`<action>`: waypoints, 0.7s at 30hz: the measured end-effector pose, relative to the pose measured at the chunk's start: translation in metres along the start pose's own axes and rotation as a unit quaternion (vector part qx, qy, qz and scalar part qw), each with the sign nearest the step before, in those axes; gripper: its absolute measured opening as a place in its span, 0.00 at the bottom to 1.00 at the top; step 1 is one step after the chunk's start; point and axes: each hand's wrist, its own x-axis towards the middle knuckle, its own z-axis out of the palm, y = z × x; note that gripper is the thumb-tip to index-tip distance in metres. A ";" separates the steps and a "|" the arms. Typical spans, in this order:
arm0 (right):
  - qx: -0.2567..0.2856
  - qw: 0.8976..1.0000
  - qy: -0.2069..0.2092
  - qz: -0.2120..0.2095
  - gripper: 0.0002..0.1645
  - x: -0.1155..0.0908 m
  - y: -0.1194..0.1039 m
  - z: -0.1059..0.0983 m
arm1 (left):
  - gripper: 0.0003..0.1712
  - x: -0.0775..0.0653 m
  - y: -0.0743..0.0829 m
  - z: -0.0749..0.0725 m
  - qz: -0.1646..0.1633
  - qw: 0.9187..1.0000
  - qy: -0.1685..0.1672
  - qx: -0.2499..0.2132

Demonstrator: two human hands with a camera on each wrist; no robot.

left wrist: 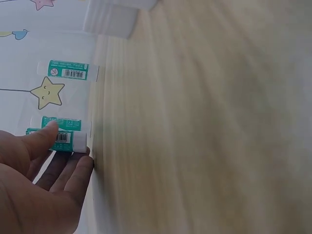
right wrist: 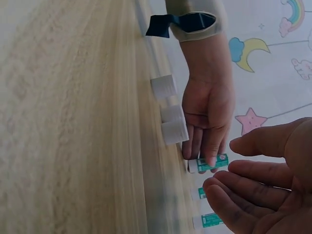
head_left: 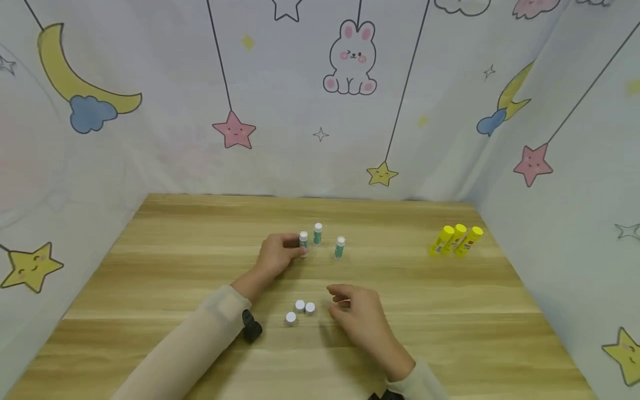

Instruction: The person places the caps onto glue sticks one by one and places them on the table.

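Observation:
Between thumb and fingers my left hand [head_left: 272, 256] holds a small glue stick [head_left: 303, 239], white at its ends with a green label. It stands upright at the table surface, its barcode facing the left wrist camera. Two like glue sticks stand close by, a rear one [head_left: 317, 234] and a right one [head_left: 340, 248]. Nearer to me lie three white caps, a left cap [head_left: 291, 318], a middle cap [head_left: 300, 305] and a right cap [head_left: 310, 308]. Just right of them hovers my right hand [head_left: 361, 318], fingers loosely bent, nothing between thumb and fingertips [right wrist: 222, 175].
Three yellow glue sticks [head_left: 456, 240] stand together at the table's back right. The wood-grain table [head_left: 200, 222] meets a printed cloth backdrop [head_left: 300, 172] at the back and both sides. Black straps with cameras sit on both wrists.

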 end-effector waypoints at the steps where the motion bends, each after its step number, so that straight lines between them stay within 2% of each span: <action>1: -0.002 1.000 -0.006 -0.002 0.19 0.002 0.000 0.001 | 0.24 0.000 0.000 -0.001 0.002 1.000 0.000 -0.004; 6: -0.037 0.998 -0.056 0.000 0.21 0.011 -0.004 0.008 | 0.24 -0.006 -0.001 -0.005 0.010 1.000 -0.002 -0.026; 10: -0.085 0.993 -0.085 -0.017 0.20 0.018 -0.008 0.015 | 0.21 -0.009 -0.003 -0.008 0.014 0.998 -0.002 -0.054; 15: -0.116 0.987 -0.102 -0.036 0.16 0.025 -0.013 0.024 | 0.21 -0.015 -0.004 -0.011 0.018 0.996 -0.008 -0.088; 21: -0.132 0.985 -0.106 -0.036 0.10 0.027 -0.016 0.027 | 0.22 -0.024 0.002 -0.013 0.020 0.996 -0.006 -0.091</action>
